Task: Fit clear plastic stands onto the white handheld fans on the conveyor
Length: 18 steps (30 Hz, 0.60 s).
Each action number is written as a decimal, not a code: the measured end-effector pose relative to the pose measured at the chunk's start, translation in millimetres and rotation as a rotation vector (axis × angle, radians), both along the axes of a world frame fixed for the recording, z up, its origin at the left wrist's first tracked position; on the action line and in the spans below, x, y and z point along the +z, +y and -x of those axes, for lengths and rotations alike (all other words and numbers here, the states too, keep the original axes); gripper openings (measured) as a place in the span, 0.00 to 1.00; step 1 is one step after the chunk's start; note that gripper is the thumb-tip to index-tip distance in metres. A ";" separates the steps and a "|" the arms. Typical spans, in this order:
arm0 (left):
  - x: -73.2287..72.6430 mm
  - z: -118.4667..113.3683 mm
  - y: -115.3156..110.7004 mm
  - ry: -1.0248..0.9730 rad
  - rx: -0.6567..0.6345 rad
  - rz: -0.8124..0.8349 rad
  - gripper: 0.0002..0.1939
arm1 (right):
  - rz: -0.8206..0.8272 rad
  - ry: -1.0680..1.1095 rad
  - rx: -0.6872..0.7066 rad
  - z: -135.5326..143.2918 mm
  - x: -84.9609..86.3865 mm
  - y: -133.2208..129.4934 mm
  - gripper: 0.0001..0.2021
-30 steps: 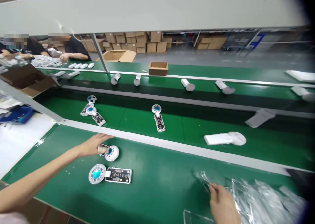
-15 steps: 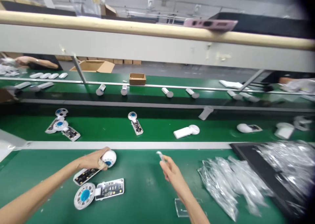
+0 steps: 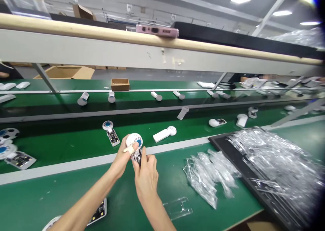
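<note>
My left hand point(image 3: 120, 164) is closed around the round head of a white handheld fan point(image 3: 132, 139) with a blue centre, held above the green worktop. A pale wrap covers one finger. My right hand point(image 3: 147, 175) closes its thumb and fingers on the fan's open handle, where part of a dark circuit board shows. Whether the small clear piece is still in those fingers is hidden. Below my left forearm lies another open fan point(image 3: 99, 213), partly covered by the arm. To the right of my right forearm is a clear plastic part point(image 3: 179, 207).
Clear plastic parts point(image 3: 208, 177) lie in a heap at right, beside a black tray point(image 3: 220, 143) piled with more. Beyond a pale rail point(image 3: 76, 164), several fans sit on the green belt point(image 3: 137, 122). A phone point(image 3: 157, 31) rests on the overhead beam.
My left hand has lifted a fan up and to the right. My right hand, which held a small clear piece apart from it, has come onto the fan's handle. The view has turned right.
</note>
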<state>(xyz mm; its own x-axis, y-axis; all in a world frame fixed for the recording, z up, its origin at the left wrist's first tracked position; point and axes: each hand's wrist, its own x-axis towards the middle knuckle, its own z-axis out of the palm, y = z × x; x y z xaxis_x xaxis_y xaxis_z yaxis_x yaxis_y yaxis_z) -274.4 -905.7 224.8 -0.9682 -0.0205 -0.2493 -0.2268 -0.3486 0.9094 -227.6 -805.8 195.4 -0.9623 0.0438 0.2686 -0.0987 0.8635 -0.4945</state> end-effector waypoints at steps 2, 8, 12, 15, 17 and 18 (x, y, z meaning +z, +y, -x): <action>-1.5 -0.6 5.5 -0.007 0.018 -0.026 0.33 | -0.022 -0.006 -0.017 1.6 -3.0 3.8 0.25; 1.4 5.1 19.4 -0.021 0.100 -0.224 0.32 | 0.065 -0.197 0.068 -3.8 -11.5 34.2 0.29; -10.5 -1.4 29.5 -0.139 -0.038 -0.185 0.32 | 0.208 -0.209 0.138 -6.1 -8.0 54.1 0.29; -25.9 -8.7 35.5 -0.280 -0.071 -0.041 0.29 | 0.368 -0.216 0.054 -2.8 -11.6 59.2 0.23; -32.9 -13.4 41.8 -0.287 0.000 0.009 0.28 | 0.538 -0.248 -0.099 3.7 -21.1 59.2 0.17; -34.8 -15.9 45.8 -0.279 0.038 0.025 0.29 | 0.601 -0.261 -0.182 8.4 -27.1 58.6 0.19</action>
<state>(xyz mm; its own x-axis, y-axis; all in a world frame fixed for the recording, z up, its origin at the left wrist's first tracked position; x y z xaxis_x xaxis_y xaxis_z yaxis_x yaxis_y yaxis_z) -258.5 -859.9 190.1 -0.8609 -0.0653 -0.5046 -0.4563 -0.3396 0.8225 -235.9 -747.2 168.4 -0.9556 0.2799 -0.0926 0.2093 0.4232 -0.8815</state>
